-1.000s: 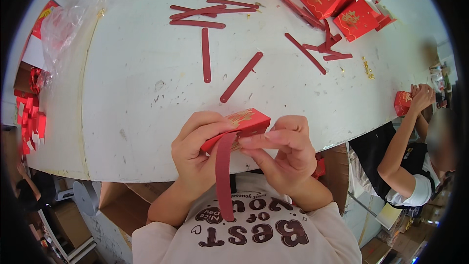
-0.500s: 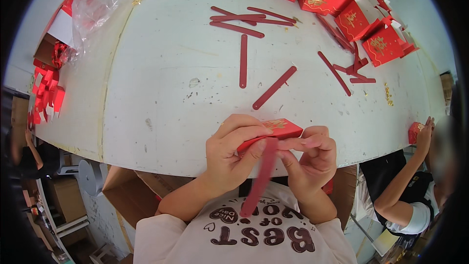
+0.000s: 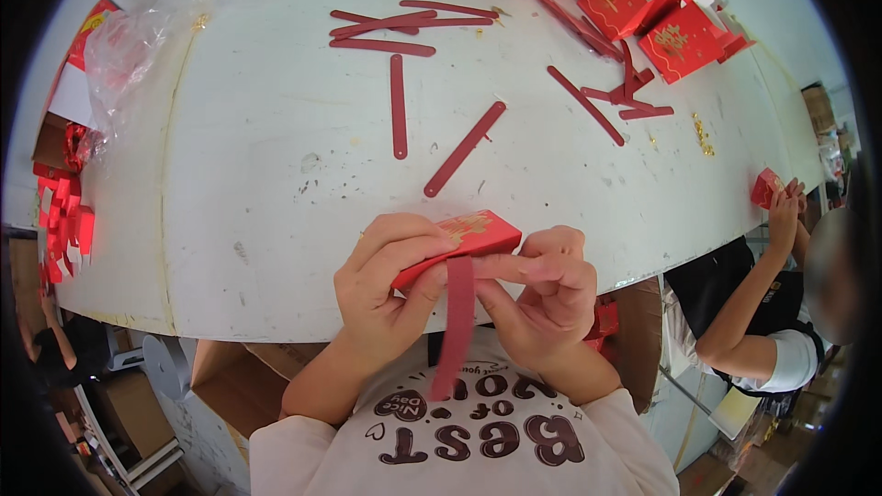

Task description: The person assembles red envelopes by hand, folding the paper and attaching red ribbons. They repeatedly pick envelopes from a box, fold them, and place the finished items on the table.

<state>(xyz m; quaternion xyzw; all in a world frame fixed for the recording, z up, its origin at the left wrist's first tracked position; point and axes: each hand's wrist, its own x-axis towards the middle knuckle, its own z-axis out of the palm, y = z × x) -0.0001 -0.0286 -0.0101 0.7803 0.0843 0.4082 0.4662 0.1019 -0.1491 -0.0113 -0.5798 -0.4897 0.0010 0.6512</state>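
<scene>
A small red gift box (image 3: 480, 231) with gold print is held tilted over the table's near edge. My left hand (image 3: 390, 280) is closed around its left end, fingers on top and thumb at the near side. A dark red strap (image 3: 455, 321) hangs down from the box's near side, its upper end by my left thumb. My right hand (image 3: 542, 289) is closed there too, with index finger and thumb at the strap's upper end against the box. Whatever small fastening lies between those fingertips is hidden.
Loose dark red straps (image 3: 398, 106) lie on the white table (image 3: 276, 220). Open red boxes (image 3: 680, 37) crowd the far right, near small gold fasteners (image 3: 703, 135). Red boxes and clear plastic (image 3: 133, 55) are at left. A co-worker (image 3: 763, 312) handles a red box at right.
The view has shifted, so the table things appear further left. Both hands keep hold of the box and strap; the strap's loose end has swung and hangs straighter.
</scene>
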